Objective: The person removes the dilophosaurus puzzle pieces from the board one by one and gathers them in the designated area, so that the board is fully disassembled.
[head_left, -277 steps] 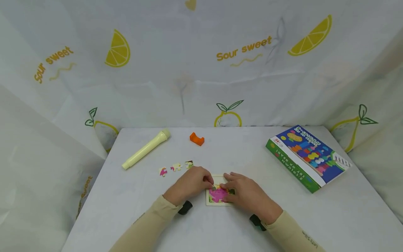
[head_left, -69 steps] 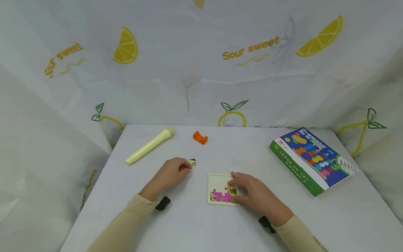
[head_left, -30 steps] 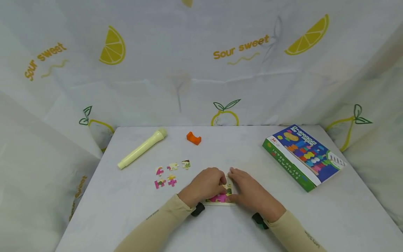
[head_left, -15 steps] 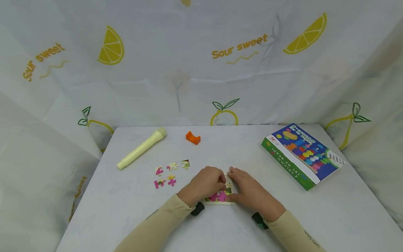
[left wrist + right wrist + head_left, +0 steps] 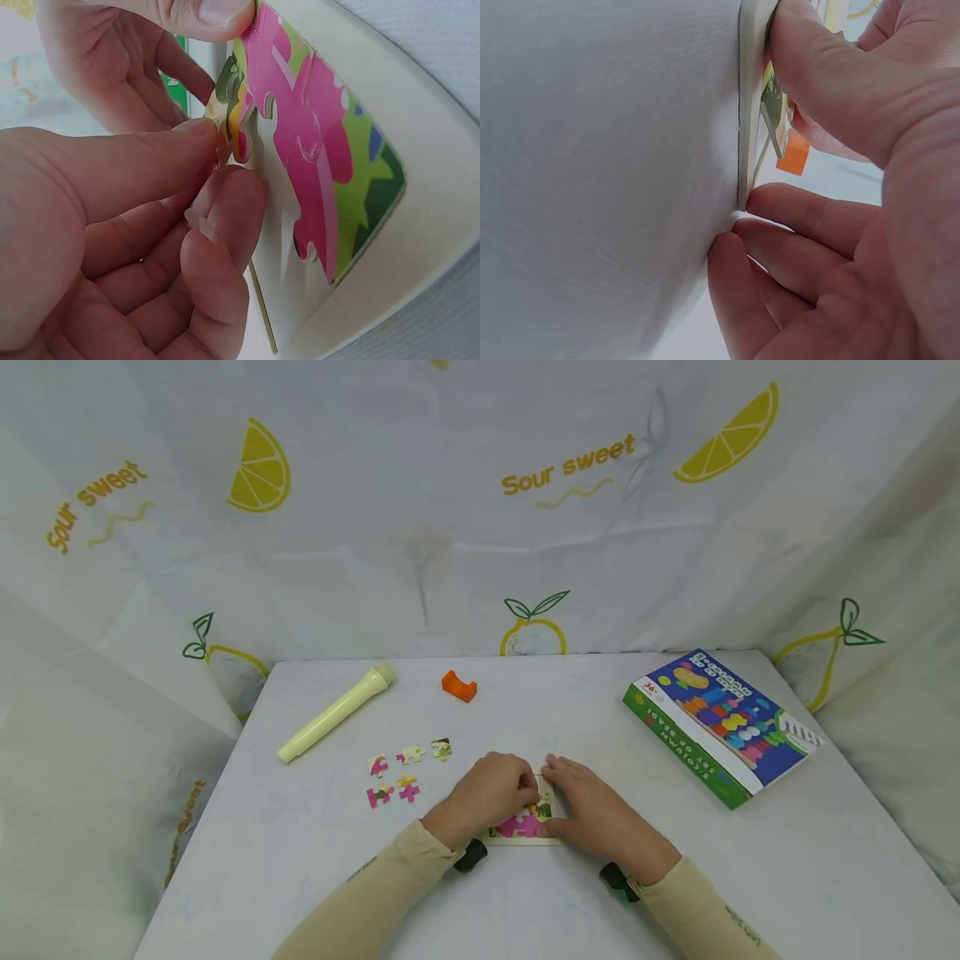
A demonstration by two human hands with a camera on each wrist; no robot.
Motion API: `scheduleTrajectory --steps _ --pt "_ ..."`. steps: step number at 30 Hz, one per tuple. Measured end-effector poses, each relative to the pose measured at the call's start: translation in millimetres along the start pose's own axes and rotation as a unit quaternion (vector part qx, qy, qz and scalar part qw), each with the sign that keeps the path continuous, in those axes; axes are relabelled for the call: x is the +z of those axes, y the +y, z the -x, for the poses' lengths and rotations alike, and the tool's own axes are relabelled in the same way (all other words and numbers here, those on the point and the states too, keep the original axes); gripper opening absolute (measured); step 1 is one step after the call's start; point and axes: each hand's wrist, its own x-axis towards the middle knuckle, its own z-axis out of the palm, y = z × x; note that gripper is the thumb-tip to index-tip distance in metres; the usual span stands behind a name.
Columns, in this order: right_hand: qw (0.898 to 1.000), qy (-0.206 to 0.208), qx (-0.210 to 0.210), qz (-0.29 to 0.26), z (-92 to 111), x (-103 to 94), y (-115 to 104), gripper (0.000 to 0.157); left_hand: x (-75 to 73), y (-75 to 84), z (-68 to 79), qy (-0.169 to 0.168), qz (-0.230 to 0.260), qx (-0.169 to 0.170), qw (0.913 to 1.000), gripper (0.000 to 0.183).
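Observation:
A pale framed puzzle board [image 5: 431, 202] lies on the table between both hands, partly filled with pink, green and yellow pieces [image 5: 319, 142]; bare tray shows beside them. Over it, my left hand [image 5: 491, 792] pinches a small jigsaw piece [image 5: 773, 109] between thumb and index finger, tilted against the board; the fingertips hide much of it. My right hand [image 5: 600, 814] holds the board's right side, thumb on the near part and fingers at the far edge. To the left lie several loose jigsaw pieces [image 5: 410, 755] in two rows.
A pale yellow microphone-shaped tube [image 5: 336, 713] lies at the back left. Near the back middle sits an orange notched block [image 5: 459, 687]. A blue and green toy box [image 5: 723, 722] is at the right. A printed curtain [image 5: 405, 560] hangs behind the white table [image 5: 247, 877].
Since 2.3 s ago my left hand has gone from the loose pieces to the board, uncovering those pieces. In the last second it barely moves over the board. My right hand stays there.

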Motion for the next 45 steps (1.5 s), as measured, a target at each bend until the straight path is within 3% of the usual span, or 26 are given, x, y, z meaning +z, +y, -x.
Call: scheduleTrajectory --steps 13,22,30,36,45 --pt "1.000 0.004 -0.011 0.005 0.9 -0.8 -2.3 0.086 -2.4 0.3 0.6 -0.004 0.001 0.003 1.0000 0.010" --pt "1.000 0.011 -0.025 0.013 0.8 -0.9 -1.8 0.084 -5.4 -2.1 1.9 -0.009 0.027 0.014 0.9995 0.011" --pt "1.000 -0.001 -0.010 0.013 0.6 -1.2 -2.3 0.085 -19.5 -8.8 5.9 -0.002 0.050 0.001 0.9988 0.011" --pt "1.000 -0.011 0.006 0.017 -0.7 0.3 -4.9 0.086 -36.8 -29.8 18.9 0.004 0.059 -0.022 0.9980 0.011" --pt "1.000 -0.011 0.010 0.024 0.7 0.1 -4.1 0.085 -71.8 -80.7 45.2 0.053 0.052 -0.083 0.9937 0.008"
